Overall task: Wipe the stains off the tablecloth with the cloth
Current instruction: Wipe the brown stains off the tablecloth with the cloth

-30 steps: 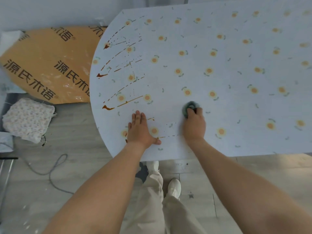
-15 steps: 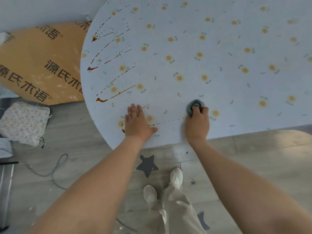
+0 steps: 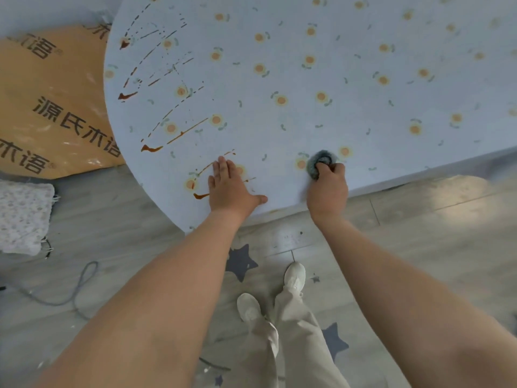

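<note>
Curled tight, the right hand (image 3: 326,189) grips 1 small grey cloth (image 3: 319,161), bunched into a wad that sticks out past the knuckles and presses on the pale blue flower-print tablecloth (image 3: 307,113) near the table's front edge. To its left, the left hand (image 3: 228,189) lies flat on the tablecloth, its fingers straight and close together and its thumb stretched out to the right. Brown stains (image 3: 156,107) run in dashed streaks and small pools across the left part of the tablecloth, well to the left of the cloth; the nearest streaks pass just beside and under the left hand's fingers. On the floor, left of the table, lie 1 orange printed board (image 3: 50,102), 1 folded speckled fabric (image 3: 23,217) and 1 grey cable (image 3: 78,287). Below are 2 white shoes (image 3: 293,275).
</note>
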Demonstrator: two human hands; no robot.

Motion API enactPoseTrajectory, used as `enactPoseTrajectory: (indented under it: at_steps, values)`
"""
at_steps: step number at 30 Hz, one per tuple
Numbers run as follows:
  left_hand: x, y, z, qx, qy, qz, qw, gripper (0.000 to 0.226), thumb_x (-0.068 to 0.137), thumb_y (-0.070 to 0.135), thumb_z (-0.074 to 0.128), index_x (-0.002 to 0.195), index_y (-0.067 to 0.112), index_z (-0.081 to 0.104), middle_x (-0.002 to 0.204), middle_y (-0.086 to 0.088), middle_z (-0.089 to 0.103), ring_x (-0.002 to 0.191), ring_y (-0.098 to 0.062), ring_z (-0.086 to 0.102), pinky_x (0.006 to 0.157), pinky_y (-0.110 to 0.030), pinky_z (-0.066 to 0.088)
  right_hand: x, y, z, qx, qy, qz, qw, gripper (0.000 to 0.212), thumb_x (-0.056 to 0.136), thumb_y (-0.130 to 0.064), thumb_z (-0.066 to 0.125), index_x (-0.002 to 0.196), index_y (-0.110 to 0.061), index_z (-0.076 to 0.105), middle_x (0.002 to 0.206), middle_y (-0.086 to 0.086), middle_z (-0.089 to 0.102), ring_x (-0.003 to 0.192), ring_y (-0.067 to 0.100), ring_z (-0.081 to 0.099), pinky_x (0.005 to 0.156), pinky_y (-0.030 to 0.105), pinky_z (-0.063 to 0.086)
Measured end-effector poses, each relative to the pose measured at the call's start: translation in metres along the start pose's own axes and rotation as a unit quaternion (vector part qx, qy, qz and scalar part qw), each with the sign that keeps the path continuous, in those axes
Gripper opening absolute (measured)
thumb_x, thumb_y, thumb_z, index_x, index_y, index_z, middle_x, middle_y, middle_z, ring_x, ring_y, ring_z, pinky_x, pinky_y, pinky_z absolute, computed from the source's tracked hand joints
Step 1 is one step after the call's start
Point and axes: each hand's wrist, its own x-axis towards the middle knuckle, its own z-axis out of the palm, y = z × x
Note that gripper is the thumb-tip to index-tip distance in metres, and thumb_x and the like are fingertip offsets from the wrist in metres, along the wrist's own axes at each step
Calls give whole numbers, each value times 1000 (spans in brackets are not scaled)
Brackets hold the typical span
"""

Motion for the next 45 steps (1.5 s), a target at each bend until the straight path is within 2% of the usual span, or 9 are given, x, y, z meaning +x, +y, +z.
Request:
enactPoseTrajectory:
  at_steps: [7,12,13,19,24,27,31,39,45]
  values:
    - [-13,-5,-6,32,0,8,999,125,76,71,66,157,2,0,165,-15,-14,152,-30,-12,125,-43,3,-39,-28,18,-28,-128,-257,958,34,79,2,56,110,-9,65,108,12,52,84,34,55,67,35,46]
    - [-23,-30,1,25,-5,26,999,122,77,71,65,158,7,-1,166,-12,-12,152,-27,-13,124,-44,1,-20,19,-9,10,-16,2,1000,41,84,5,50,121,-8,60,118,14,47,80,30,52,70,29,38]
    - [-22,-30,0,26,-9,28,999,122,77,70,65,158,6,-1,166,-12,-12,152,-28,-12,124,-44,1,-28,13,-7,5,-8,16,1000,38,84,5,51,120,-6,59,120,14,46,81,31,53,69,29,38]
    - [-22,-36,-9,48,-23,27,998,119,79,66,67,158,9,-1,166,-11,-9,153,-28,-10,124,-45,2,-77,-54,23,15,-119,-142,983,36,78,9,52,110,-7,61,113,12,50,82,31,54,62,31,39]
    - [-33,-58,-35,34,-44,72,996,111,85,62,62,158,9,-3,166,-11,-13,152,-27,-13,124,-43,0,-67,-95,9,28,-159,-117,980,30,80,0,50,106,-7,63,108,10,49,72,28,53,68,34,49]
    - [-26,-67,-67,3,-25,56,998,108,87,59,63,158,9,0,166,-11,-9,153,-27,-9,124,-43,3,-52,-129,-3,25,-160,-132,978,31,82,-3,50,110,-8,62,108,10,49,71,26,50,67,29,43]
    - [5,-80,-123,-61,13,32,998,99,89,52,65,158,9,10,167,-9,-5,153,-25,-7,123,-42,13,-16,-180,-8,12,-183,-166,969,33,85,-6,50,116,-9,60,111,10,49,76,23,48,70,27,39]
    - [108,-109,-206,-54,30,4,998,81,93,46,62,154,7,26,166,-9,9,153,-24,4,120,-43,24,95,-289,3,15,-201,-198,959,41,88,-10,50,128,-13,56,119,12,47,78,22,45,73,27,37]
    - [193,-111,-257,-52,36,-1,998,75,94,43,62,152,7,30,164,-10,17,152,-24,10,116,-44,30,182,-362,17,23,-212,-198,957,38,85,-5,48,119,-12,60,117,13,47,70,21,45,65,26,37]
